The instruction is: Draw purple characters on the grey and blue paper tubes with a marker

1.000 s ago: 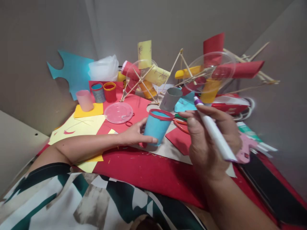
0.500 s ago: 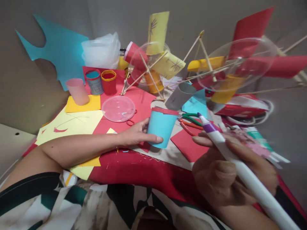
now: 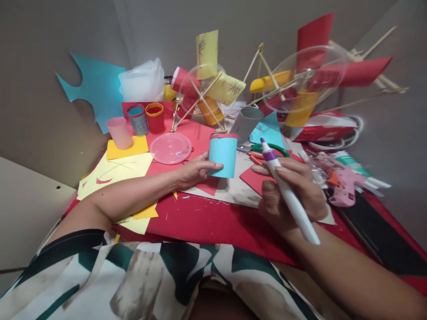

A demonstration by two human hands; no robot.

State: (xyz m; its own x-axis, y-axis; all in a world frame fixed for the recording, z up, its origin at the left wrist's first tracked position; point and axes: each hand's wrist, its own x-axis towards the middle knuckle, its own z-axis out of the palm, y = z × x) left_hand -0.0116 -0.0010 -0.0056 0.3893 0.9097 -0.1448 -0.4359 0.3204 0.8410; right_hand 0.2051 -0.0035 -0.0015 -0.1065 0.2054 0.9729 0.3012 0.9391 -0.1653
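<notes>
A light-blue cup (image 3: 223, 156) with a red band round its rim stands upright in my left hand (image 3: 196, 170), thumb across its front and the other fingers behind it. My right hand (image 3: 290, 191) is closed round a white marker (image 3: 292, 204); its purple tip is uncapped and points up, apart from the cup. Just beyond the right hand lie scissors (image 3: 271, 149) with green and red-orange handles, and a red paper piece (image 3: 251, 180). A grey cup (image 3: 248, 122) leans behind the blue one.
At left are a pink cup (image 3: 120, 133), two decorated cups (image 3: 137, 120) and a clear lid (image 3: 171, 149). Stick frames with paper-bladed wheels (image 3: 201, 95) rise at the back. A pink glue gun (image 3: 345, 184) lies at right, near a black flat object (image 3: 383, 226).
The blue cup, tilted before, is now more upright and slightly higher in view. My right hand with the marker has drawn back from the camera and left. The whole view has shifted.
</notes>
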